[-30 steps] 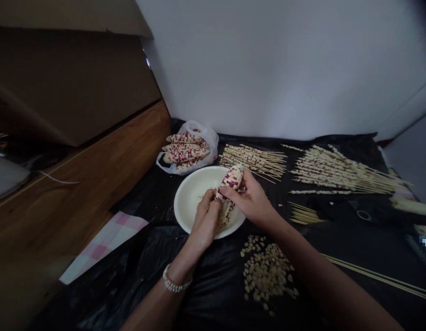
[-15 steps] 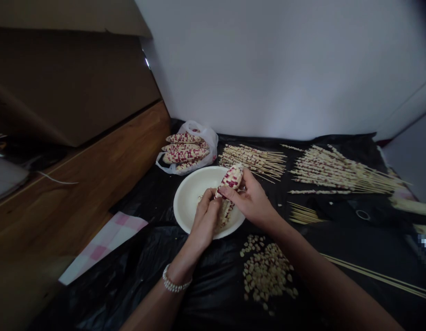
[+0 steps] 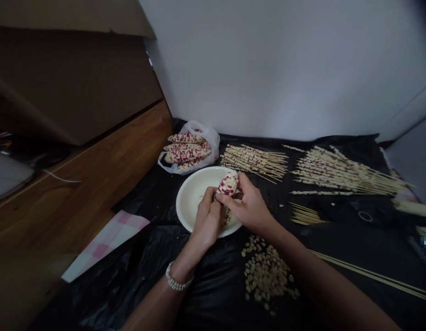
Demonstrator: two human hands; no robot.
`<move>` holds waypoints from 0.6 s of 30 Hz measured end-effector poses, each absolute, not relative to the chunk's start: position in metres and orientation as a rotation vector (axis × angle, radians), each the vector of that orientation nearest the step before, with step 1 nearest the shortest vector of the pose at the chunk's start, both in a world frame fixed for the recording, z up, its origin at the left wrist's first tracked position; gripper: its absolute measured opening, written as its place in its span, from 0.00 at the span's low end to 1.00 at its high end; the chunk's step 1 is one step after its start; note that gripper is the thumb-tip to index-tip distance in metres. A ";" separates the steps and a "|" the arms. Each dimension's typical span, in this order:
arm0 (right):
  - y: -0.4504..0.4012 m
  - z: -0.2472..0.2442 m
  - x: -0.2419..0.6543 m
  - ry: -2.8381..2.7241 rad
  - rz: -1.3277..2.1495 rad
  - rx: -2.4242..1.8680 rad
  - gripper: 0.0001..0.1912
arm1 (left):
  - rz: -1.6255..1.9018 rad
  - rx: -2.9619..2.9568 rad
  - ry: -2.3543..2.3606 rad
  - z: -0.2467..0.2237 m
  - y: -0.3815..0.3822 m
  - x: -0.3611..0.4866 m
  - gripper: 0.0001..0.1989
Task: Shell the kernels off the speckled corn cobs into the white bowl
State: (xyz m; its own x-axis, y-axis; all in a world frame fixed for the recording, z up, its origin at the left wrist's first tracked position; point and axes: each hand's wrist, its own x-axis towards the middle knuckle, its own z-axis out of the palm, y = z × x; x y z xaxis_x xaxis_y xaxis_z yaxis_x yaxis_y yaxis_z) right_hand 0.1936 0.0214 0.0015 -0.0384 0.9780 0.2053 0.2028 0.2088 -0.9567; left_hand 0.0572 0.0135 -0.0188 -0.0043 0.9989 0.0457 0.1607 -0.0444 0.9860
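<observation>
Over a white bowl [image 3: 186, 202], both hands grip one ear of corn [image 3: 228, 183] with cream and dark red kernels. My left hand [image 3: 210, 216], a beaded bracelet at its wrist, is closed around the lower end, which its fingers hide. My right hand [image 3: 249, 202] wraps the ear's right side, thumb lying across the front. Some loose kernels [image 3: 227, 217] lie in the bowl below the hands. Behind the bowl, a white plastic bag [image 3: 209, 135] holds several more ears of the same corn [image 3: 187, 155].
Skewers threaded with kernels lie in a pile [image 3: 254, 161] behind the bowl and a larger one [image 3: 333, 172] at right. Bare skewers [image 3: 304, 214] lie nearer. A heap of loose kernels [image 3: 270, 273] sits on the black plastic sheet [image 3: 158, 257]. A checked pink cloth [image 3: 107, 241] is at left.
The ear of corn has tipped and sits slightly lower between my hands, so less of its length shows. Both hands stay on it above the bowl. The view has shifted slightly.
</observation>
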 end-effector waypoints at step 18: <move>0.032 0.012 0.209 -1.167 1.369 -0.899 0.20 | 1.318 1.131 1.115 -0.012 0.013 0.059 0.14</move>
